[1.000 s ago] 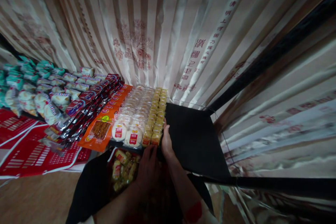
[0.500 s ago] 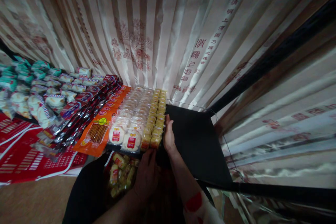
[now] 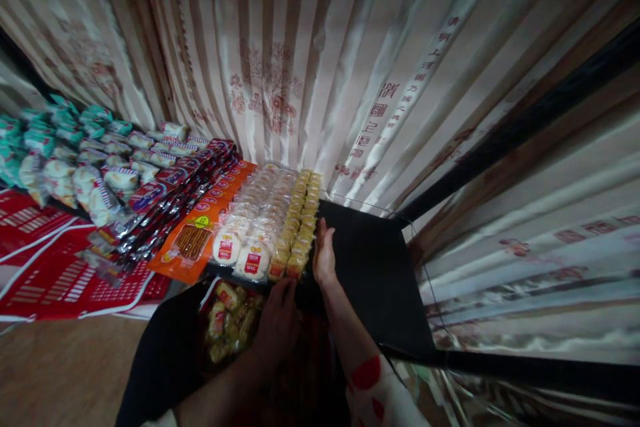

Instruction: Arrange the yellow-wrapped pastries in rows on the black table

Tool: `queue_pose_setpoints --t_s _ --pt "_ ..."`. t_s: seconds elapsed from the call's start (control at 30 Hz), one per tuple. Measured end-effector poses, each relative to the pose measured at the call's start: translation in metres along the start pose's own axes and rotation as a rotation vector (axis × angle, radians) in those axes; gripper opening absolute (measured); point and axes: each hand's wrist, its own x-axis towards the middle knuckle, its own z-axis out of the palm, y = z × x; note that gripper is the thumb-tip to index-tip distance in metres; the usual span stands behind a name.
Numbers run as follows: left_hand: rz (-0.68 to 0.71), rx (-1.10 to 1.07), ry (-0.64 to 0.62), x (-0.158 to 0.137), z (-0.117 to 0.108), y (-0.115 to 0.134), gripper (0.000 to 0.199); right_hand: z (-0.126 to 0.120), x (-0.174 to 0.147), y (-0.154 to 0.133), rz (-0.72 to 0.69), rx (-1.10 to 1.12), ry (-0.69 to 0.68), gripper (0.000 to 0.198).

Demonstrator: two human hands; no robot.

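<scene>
Two rows of yellow-wrapped snack packets point(image 3: 295, 233) stand in a long block on the black shelf point(image 3: 373, 267). My right hand point(image 3: 325, 253) is open, held edge-up with fingers stretched along the right side of this block. At the block's front end is my left hand point(image 3: 277, 317), its fingers bunched together with their tips at the front packets. Shadow hides whether anything is pinched in them. Left of the yellow rows are rows of clear-wrapped round white rice crackers point(image 3: 253, 257). Below the shelf edge, more yellow packets point(image 3: 233, 320) lie in a clear bag near my left wrist.
An orange snack bag point(image 3: 193, 240), dark red packs point(image 3: 170, 197), white-and-blue packets point(image 3: 120, 177) and green packets point(image 3: 40, 137) continue leftward. A red basket point(image 3: 75, 280) is below them. Pleated curtain point(image 3: 320, 67) hangs behind; a black post point(image 3: 500, 127) slants at the right.
The camera view has shifted slightly, so the shelf's left side sits further right. Both hands keep nearly the same places at the front and right side of the yellow packets.
</scene>
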Motion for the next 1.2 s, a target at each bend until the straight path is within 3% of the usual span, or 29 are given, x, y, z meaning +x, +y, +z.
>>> queue_pose_setpoints --t_s 0.23,0.43,0.63,0.77,0.93,1.07,1.2 --pt "0.024 0.01 0.056 0.001 0.003 0.0 0.044 0.017 -0.006 -0.006 -0.016 0.087 -0.148 0.066" --pt "0.038 0.086 0.085 -0.002 0.008 -0.002 0.047 0.021 0.011 -0.013 0.056 0.181 -0.04 0.066" --pt "-0.005 0.075 0.074 -0.005 0.018 -0.003 0.048 0.023 0.032 -0.016 0.083 0.292 -0.141 0.062" --pt "-0.039 0.012 0.03 -0.006 0.018 -0.002 0.047 0.011 0.029 -0.018 0.07 0.227 0.0 0.06" --pt "-0.038 -0.056 -0.02 -0.002 0.008 0.001 0.049 -0.003 -0.008 -0.022 -0.069 0.156 0.1 0.06" --pt "-0.035 -0.126 -0.013 -0.005 0.003 0.002 0.047 -0.008 -0.063 -0.021 -0.132 0.174 0.149 0.055" --pt "0.01 -0.185 -0.01 -0.028 -0.006 -0.001 0.042 -0.018 -0.124 -0.01 -0.116 0.066 0.16 0.043"
